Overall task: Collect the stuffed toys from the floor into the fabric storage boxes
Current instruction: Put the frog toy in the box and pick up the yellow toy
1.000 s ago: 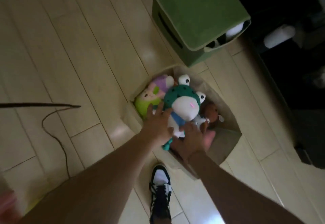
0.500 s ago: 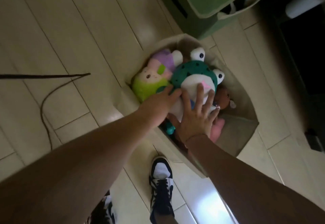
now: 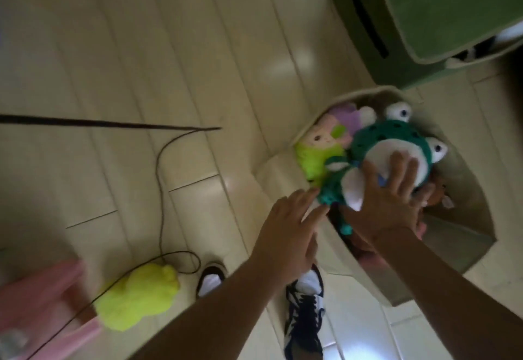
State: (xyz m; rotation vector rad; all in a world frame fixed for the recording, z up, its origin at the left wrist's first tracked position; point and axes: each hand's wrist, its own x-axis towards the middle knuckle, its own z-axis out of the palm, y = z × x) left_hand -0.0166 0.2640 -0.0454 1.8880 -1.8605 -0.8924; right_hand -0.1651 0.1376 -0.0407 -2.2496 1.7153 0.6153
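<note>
Right hand [image 3: 387, 201] presses flat on the frog toy [image 3: 396, 147] in the beige box [image 3: 368, 272]; left hand [image 3: 285, 232] spread, empty (yellow toy [image 3: 138, 294] near left, under a cable [image 3: 161, 190]).

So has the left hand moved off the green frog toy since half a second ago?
Yes. The left hand has pulled back off the green frog plush toy, toward the near rim of the beige fabric storage box; the right hand presses the frog.

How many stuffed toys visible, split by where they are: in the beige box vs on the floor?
In the beige box: 3 (green frog, lime and purple doll, brown toy, mostly hidden)
On the floor: 1 (yellow plush)
Total: 4
</note>
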